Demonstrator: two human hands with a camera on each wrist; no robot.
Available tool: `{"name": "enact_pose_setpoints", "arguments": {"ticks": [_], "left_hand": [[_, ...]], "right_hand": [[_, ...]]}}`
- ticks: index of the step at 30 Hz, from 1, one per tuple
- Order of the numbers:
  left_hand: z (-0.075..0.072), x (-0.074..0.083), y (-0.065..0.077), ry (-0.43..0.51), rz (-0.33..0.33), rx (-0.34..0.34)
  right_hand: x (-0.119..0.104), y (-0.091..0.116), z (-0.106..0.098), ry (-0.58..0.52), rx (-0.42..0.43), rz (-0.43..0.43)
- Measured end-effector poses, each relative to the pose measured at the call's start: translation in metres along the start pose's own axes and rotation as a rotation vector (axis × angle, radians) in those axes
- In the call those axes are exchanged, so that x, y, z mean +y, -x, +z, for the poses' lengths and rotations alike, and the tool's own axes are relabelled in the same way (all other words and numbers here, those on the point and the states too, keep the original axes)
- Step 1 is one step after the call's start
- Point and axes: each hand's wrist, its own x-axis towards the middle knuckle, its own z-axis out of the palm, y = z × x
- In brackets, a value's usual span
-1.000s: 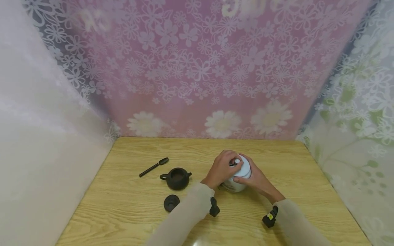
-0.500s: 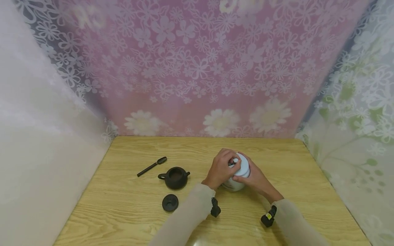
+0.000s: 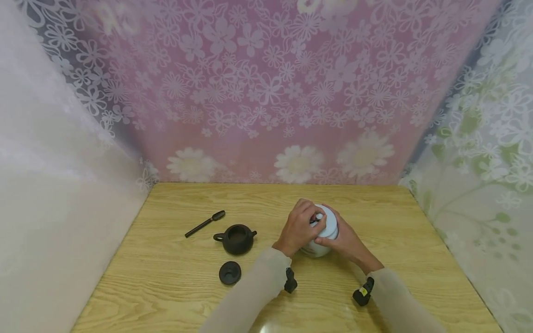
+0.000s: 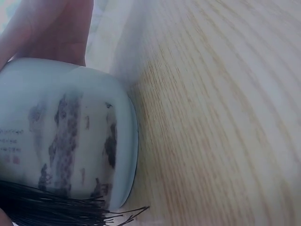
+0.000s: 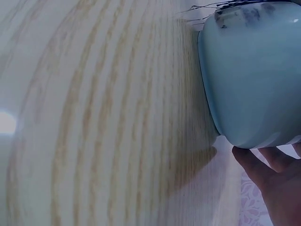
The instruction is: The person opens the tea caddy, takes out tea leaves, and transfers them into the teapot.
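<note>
A pale ceramic jar (image 3: 315,250) with dark painted scenery stands on the wooden table, right of its middle. Its white lid (image 3: 330,225) sits at the top. My left hand (image 3: 298,227) pinches the lid's small round knob (image 3: 319,216) between thumb and fingers. Wrapped around the jar's right side, my right hand (image 3: 347,244) steadies it, thumb at the front near the rim. In the right wrist view its fingertips (image 5: 242,155) touch the jar wall. A black tassel (image 4: 51,207) hangs along the painted side in the left wrist view.
Left of the hands stands an uncovered dark teapot (image 3: 238,241), its spout to the right. Its round dark lid (image 3: 230,273) lies nearer, close to the left sleeve (image 3: 254,286). A slim black stick-like tool (image 3: 205,224) lies behind. Patterned cloth walls (image 3: 266,92) enclose the table.
The head view has shifted slightly. Both hands keep the same hold on the jar and the lid's knob.
</note>
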Motion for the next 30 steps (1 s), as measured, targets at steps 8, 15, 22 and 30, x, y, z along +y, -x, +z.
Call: {"name": "enact_pose_setpoints", "arguments": {"ticks": [8,15,22,30], "left_hand": [[0.002,-0.008,0.001,0.075,-0.056,-0.090],[-0.013,-0.023,-0.002,0.194,-0.131,-0.266],[-0.021,-0.032,-0.003,0.220,-0.160,-0.339],[-0.021,-0.030,-0.010,0.248,-0.152,-0.347]], "right_hand": [[0.001,0.000,0.000,0.003,-0.008,0.014],[0.001,-0.002,0.002,-0.005,-0.007,0.021],[0.003,-0.002,0.006,-0.006,-0.009,0.050],[0.001,0.001,0.002,0.004,0.001,0.043]]}}
